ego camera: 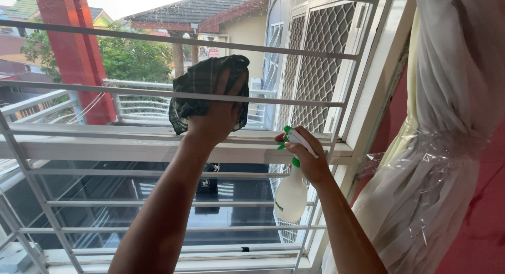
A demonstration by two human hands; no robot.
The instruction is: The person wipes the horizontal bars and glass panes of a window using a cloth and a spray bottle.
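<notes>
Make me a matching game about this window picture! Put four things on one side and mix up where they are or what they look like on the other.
Things:
1. dark cloth
2. spray bottle
3. curtain
4. red pillar

Descriptions:
A. outside, at the far left beyond the glass
B. bundled in clear plastic at the right
C. pressed against the window glass by the left hand
D. white with green parts, hanging from the right hand

Pairs: 1-C, 2-D, 3-B, 4-A
</notes>
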